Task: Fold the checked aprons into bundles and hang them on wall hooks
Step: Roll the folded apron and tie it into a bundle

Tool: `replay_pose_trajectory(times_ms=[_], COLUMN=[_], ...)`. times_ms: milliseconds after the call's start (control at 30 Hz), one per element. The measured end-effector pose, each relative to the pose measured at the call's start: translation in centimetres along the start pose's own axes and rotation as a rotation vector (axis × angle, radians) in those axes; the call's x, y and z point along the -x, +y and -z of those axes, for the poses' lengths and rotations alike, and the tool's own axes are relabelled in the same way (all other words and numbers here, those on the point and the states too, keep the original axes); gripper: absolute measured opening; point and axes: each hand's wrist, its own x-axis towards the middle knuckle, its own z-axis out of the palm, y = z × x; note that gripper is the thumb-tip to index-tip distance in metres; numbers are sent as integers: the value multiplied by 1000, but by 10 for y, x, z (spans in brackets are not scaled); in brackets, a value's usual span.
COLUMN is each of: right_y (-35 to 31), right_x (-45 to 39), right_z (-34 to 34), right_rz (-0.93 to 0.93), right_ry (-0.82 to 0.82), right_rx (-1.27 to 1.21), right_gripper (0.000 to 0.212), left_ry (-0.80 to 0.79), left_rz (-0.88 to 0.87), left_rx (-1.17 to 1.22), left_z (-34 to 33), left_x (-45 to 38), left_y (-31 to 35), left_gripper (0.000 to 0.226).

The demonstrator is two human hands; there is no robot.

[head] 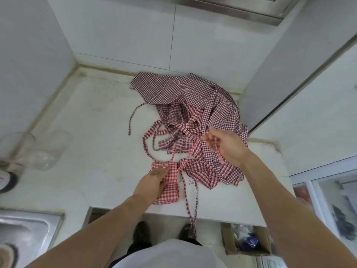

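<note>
A heap of red-and-white and dark checked aprons [193, 105] lies on the white counter [92, 144], its straps trailing in loops. In front of it sits a bright red checked apron folded into a narrow bundle [171, 182]. My left hand [154, 179] lies flat on this bundle, fingers straight, pressing it down. My right hand [225, 146] is raised above the heap's right side and pinches a red checked strap [190, 153] that runs down to the bundle. Another strap [193, 211] hangs over the counter's front edge. No wall hooks are in view.
White tiled walls close the counter at the back, left and right. Clear glass jars [32, 149] stand at the left edge. A steel sink [25, 235] lies lower left. A cardboard box [247, 240] sits on the floor lower right, beside a glass-fronted cabinet [328, 206].
</note>
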Motion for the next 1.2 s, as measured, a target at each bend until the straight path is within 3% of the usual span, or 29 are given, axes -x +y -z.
replay_pose_trajectory(times_ms=[67, 133, 200, 233, 267, 333, 400, 533, 633, 767, 867, 967, 1067, 1200], right_y=[-6, 8, 39, 56, 71, 99, 124, 136, 121, 105, 113, 126, 128, 130], right_x=[-3, -8, -14, -14, -13, -10, -17, -33, -40, -35, -27, -20, -18, -14], right_z=[9, 6, -4, -13, -26, -52, -71, -90, -89, -96, -110, -123, -124, -122], right_rz=[133, 210, 147, 13, -158, -429, -489, -407, -258, -84, -53, -54, -66, -31], right_ry=[107, 383, 652, 657, 560, 258, 152, 232, 307, 232, 223, 313, 403, 275], right_rx=[-268, -135, 42, 66, 73, 24, -91, -269, -162, -135, 48, 167, 166, 237], right_gripper=[29, 21, 13, 13, 12, 9, 22, 23, 18, 24, 35, 41, 32, 20], left_ry=[-3, -1, 7, 15, 22, 38, 51, 84, 96, 128, 211, 358, 420, 418], left_rz=[-10, -9, 0, 2, 2, -1, -15, -32, -18, 1, 4, 44, 115, 11], left_rx=[8, 20, 37, 44, 52, 71, 95, 143, 165, 246, 315, 354, 410, 364], left_z=[0, -1, -2, -3, -3, -5, -6, -5, -6, -7, -5, -8, -13, -14], left_x=[-5, -8, -9, -9, -8, -7, -6, -5, -4, -4, -4, 1, 6, 7], left_y=[0, 0, 1, 1, 2, 3, 2, 2, 1, 3, 11, 19, 27, 33], left_gripper=[59, 58, 57, 57, 57, 57, 57, 57, 57, 55, 54, 45, 43, 40])
